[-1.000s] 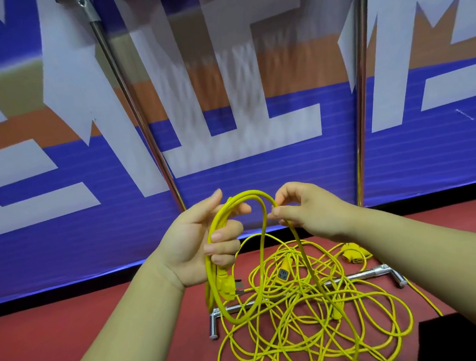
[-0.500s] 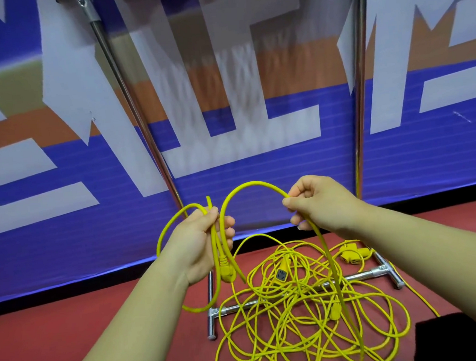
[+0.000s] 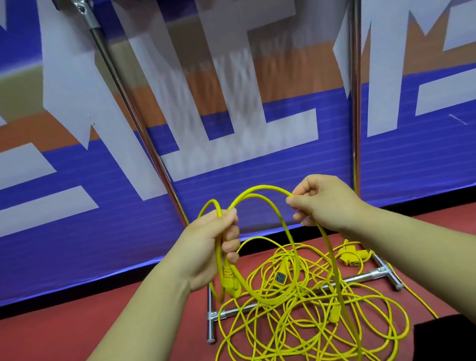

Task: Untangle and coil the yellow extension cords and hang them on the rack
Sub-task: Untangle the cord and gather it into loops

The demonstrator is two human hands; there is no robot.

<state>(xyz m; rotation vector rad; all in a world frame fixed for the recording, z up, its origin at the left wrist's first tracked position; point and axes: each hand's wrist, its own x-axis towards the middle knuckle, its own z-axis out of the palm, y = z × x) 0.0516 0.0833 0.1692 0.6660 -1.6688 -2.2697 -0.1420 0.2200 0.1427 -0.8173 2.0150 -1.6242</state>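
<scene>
**Inspector A:** Which step do we log?

**Inspector B:** Coiling, early on. Our left hand (image 3: 207, 245) is fisted round gathered turns of cord (image 3: 260, 188), with the plug (image 3: 228, 279) hanging just below it. Our right hand (image 3: 323, 199) pinches the same cord between thumb and curled fingers. An arch spans the two hands.

**A:** Where is the rest?

**B:** It drops from the right hand into the pile (image 3: 301, 343) on the floor (image 3: 71, 321). The pile lies across the base bar (image 3: 364, 275) of the rack (image 3: 355, 100). We see no coil hung.

**A:** What does the next move call for?

**B:** In our judgement, the right hand carries the arch to the left fist as a new turn, then slides down for fresh length. The trailing strand crosses other loops, so we expect snags. A slow pull seems wise.

**A:** Counts?

**B:**
- Hands: two.
- Uprights (image 3: 131, 109): two.
- Base bar: one, with two feet.
- Cord ends besides the plug:
  - one socket (image 3: 280, 277) in the pile
  - one end (image 3: 334, 313) lower down
  - a cluster (image 3: 349, 258) by the right foot, number unclear
- Cords: we cannot tell from the tangle.
</scene>
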